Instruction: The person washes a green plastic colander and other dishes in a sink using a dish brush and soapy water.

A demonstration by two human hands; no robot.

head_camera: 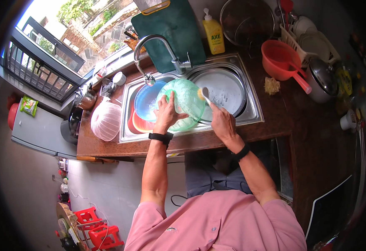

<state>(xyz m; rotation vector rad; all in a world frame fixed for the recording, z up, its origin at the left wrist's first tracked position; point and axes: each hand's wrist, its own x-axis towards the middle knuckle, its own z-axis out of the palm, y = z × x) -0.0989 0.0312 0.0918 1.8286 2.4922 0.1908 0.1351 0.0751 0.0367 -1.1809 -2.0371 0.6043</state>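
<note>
My left hand [168, 111] grips a green plastic colander [186, 97], its thumb spread over the outside. In my right hand [223, 122] is a scrubbing brush [205, 93], its bristles against the colander's right side. Both are above a double-bowl steel sink [258, 116]. Partly behind the colander, a blue plastic basin [145, 100] sits over the left bowl, with an orange-red basin [139, 122] below it. A large round metal pan [226, 86] with some suds rests in the right bowl. The curved faucet [153, 37] arches over the blue basin.
A pink ribbed basket [106, 121] stands left of the sink. Behind are a green cutting board [173, 37] and a yellow detergent bottle [214, 34]. To the right are a red dipper [280, 59], a loofah-like scrubber [272, 86], a lidded pot [321, 78] and a dish rack [302, 51].
</note>
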